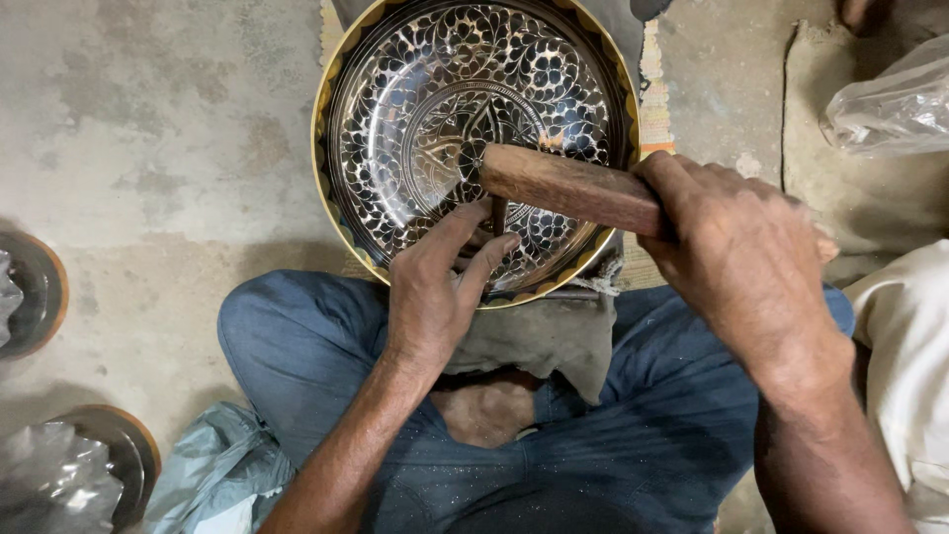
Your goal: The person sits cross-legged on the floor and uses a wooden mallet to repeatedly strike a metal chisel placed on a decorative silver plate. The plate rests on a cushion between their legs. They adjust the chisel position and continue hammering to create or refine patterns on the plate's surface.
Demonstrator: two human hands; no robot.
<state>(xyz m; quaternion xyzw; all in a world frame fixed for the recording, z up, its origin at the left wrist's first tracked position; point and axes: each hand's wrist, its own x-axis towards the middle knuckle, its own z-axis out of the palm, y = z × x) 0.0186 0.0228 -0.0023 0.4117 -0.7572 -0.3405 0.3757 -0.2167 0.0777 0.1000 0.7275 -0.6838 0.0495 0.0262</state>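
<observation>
A round metal plate (415,89) with a dark, engraved leaf pattern and a brass-coloured rim rests against my lap. My left hand (435,287) pinches a thin chisel (499,213) held upright on the plate's lower middle. My right hand (741,257) grips a brown wooden mallet (568,186), whose end lies right over the top of the chisel. A grey cloth (539,336) lies under the plate's lower edge on my blue-trousered legs.
Concrete floor all around. Two more round plates (40,287) (124,445) lie at the left, partly under clear plastic (49,480). A crumpled plastic bag (213,465) sits by my left knee. Another plastic bag (890,104) and a pale cloth (905,336) are at the right.
</observation>
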